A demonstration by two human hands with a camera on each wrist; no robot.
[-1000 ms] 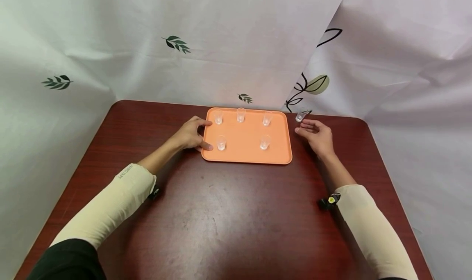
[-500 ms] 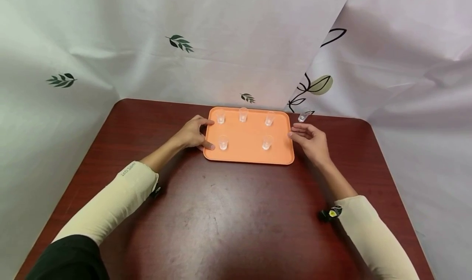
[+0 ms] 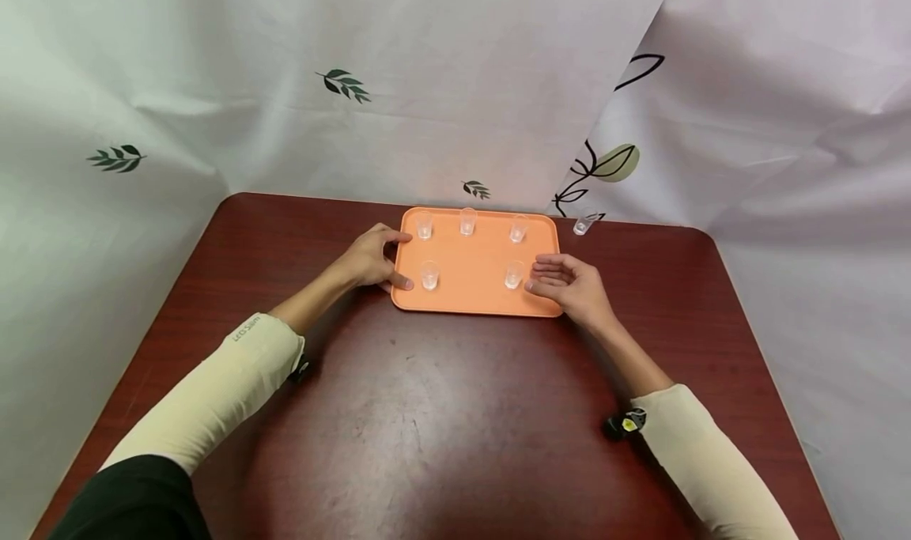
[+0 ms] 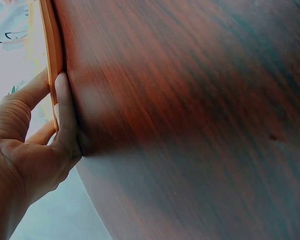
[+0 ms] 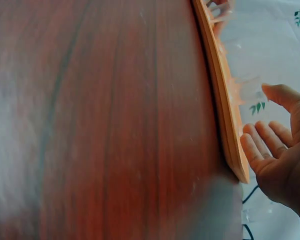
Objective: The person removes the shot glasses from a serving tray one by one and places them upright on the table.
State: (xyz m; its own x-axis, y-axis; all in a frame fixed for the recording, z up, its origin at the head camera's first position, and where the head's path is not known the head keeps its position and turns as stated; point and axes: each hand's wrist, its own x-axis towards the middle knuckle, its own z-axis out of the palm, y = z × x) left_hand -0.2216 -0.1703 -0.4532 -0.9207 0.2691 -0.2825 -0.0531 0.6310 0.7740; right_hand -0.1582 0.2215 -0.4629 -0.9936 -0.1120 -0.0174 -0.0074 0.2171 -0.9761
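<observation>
An orange tray point(image 3: 470, 299) lies at the back of the table, bearing several small clear plastic cups, three along its back and two nearer its front. My left hand point(image 3: 368, 257) grips the tray's left edge; in the left wrist view its thumb and fingers lie on either side of the rim. Over the right part of the tray, my right hand point(image 3: 575, 288) has its fingers apart and holds nothing. Its thumb and fingertips are just right of the front right cup point(image 3: 513, 275), and I cannot tell whether they touch it.
Another clear cup point(image 3: 582, 224) stands on the table beyond the tray's back right corner. A white cloth with leaf prints point(image 3: 427, 89) hangs right behind the dark red wooden table point(image 3: 455, 413).
From beside the lone cup at the back right, my right hand has moved left and nearer, over the tray's right side. My left hand keeps its grip on the tray.
</observation>
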